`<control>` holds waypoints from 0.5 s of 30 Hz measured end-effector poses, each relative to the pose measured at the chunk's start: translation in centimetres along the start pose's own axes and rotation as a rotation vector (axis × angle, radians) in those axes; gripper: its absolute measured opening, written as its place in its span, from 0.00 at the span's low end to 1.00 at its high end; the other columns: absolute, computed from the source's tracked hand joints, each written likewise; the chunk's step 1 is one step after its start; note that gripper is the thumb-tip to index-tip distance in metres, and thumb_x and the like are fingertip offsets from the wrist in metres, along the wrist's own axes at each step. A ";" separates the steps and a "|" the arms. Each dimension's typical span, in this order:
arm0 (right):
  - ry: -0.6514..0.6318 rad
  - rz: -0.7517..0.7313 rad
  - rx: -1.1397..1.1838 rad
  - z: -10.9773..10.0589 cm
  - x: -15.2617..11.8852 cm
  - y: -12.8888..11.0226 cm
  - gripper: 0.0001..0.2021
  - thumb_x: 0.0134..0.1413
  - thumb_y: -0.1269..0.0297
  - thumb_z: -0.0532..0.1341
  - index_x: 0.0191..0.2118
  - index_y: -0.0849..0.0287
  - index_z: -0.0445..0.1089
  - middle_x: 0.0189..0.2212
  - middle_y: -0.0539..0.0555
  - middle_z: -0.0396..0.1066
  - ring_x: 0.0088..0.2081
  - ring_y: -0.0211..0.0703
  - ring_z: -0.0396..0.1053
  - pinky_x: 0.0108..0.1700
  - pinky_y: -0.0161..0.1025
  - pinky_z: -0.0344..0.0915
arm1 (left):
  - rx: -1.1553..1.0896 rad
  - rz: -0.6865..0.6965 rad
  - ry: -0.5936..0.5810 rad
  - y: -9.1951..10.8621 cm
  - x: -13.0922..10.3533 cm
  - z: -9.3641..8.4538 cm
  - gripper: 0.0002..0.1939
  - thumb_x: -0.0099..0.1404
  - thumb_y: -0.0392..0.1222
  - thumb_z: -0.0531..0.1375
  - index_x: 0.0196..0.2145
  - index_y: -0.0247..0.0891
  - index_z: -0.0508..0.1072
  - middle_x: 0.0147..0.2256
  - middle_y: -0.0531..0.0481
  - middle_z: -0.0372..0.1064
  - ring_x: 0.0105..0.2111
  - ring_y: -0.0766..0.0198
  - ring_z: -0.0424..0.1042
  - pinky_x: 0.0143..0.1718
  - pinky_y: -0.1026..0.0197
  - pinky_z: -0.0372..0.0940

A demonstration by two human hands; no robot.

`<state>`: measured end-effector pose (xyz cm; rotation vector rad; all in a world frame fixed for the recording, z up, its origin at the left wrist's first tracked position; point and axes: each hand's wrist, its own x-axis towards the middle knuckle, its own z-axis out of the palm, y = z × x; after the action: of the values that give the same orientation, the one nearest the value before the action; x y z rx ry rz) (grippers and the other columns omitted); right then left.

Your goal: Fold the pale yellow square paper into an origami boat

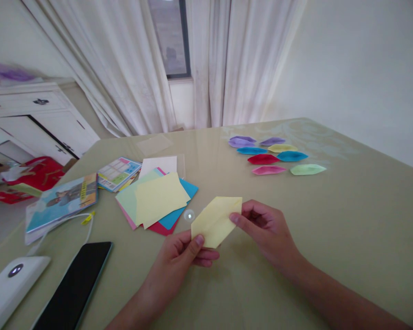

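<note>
A yellow sheet of folded paper (216,220), with two opposite corners turned in, is held up above the table between both hands. My left hand (184,256) pinches its lower left edge, thumb on top and fingers underneath. At the right corner, my right hand (266,227) grips the same paper between thumb and fingers. Beyond it lies a loose stack of coloured paper sheets (161,197), yellow on top with green, blue, red and pink edges showing. Several folded paper boats (264,159) in purple, blue, yellow, red, pink and green stand in rows at the back right.
A black phone (77,284), a white power bank (15,293) and a white cable (67,220) are at the near left. Books (64,201) and printed cards (119,173) lie behind them on the table (330,229). Curtains (124,59) hang past the far edge.
</note>
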<state>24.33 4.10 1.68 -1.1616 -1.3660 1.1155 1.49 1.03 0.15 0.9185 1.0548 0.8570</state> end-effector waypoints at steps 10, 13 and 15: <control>-0.055 -0.022 -0.024 -0.1 -0.3 -0.3 0.17 0.60 0.50 0.72 0.30 0.58 0.74 0.27 0.50 0.72 0.29 0.41 0.66 0.31 0.37 0.64 | 0.087 0.050 -0.017 0.6 -0.7 0.4 0.20 0.60 0.57 0.74 0.33 0.35 0.85 0.28 0.43 0.83 0.29 0.58 0.82 0.31 0.63 0.74; -0.026 -0.038 -0.039 -0.1 -0.3 -0.2 0.16 0.60 0.50 0.71 0.31 0.58 0.75 0.27 0.51 0.73 0.29 0.41 0.67 0.31 0.37 0.64 | 0.053 0.031 -0.010 0.5 -0.7 0.5 0.23 0.62 0.61 0.72 0.37 0.35 0.85 0.31 0.42 0.84 0.32 0.55 0.83 0.34 0.60 0.76; -0.007 -0.046 -0.043 -0.1 -0.3 -0.1 0.15 0.60 0.50 0.72 0.33 0.58 0.77 0.27 0.51 0.74 0.30 0.41 0.68 0.31 0.37 0.64 | -0.022 0.012 -0.019 0.2 -0.6 0.6 0.26 0.64 0.65 0.68 0.41 0.36 0.85 0.37 0.40 0.85 0.34 0.53 0.85 0.36 0.58 0.78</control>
<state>24.47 3.85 1.71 -1.1522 -1.4211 1.0632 1.89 0.44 0.64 0.9141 1.0225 0.8666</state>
